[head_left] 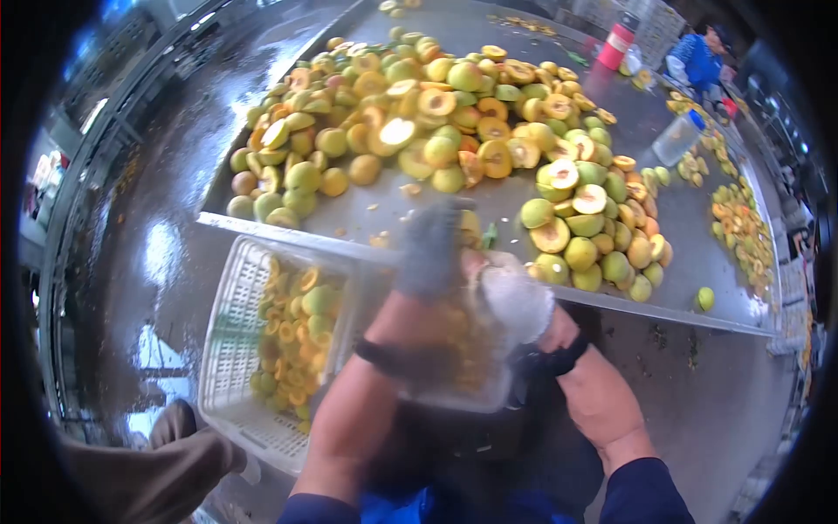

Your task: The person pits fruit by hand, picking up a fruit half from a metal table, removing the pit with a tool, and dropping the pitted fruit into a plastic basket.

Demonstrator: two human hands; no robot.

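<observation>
Both of my hands meet over the near edge of a metal table point(349, 247). My left hand point(428, 249), in a grey glove, is smeared by motion, and its fingers cannot be made out. Beside it on the right, my right hand point(517, 301) wears a whitish glove, also blurred; its fingers are not clear. A yellow-green fruit piece point(470, 229) shows just beyond the hands. Halved and whole fruits point(436, 102) lie heaped on the table, with another pile point(587, 225) to the right. Below my hands stands a white basket point(229, 301) holding fruit halves.
A clear bottle with a blue cap point(678, 138) and a red bottle point(617, 44) stand on the table. A person in blue point(698, 59) is at the far right. More fruit halves point(742, 231) lie along the right edge. Another person's leg point(148, 472) is at lower left.
</observation>
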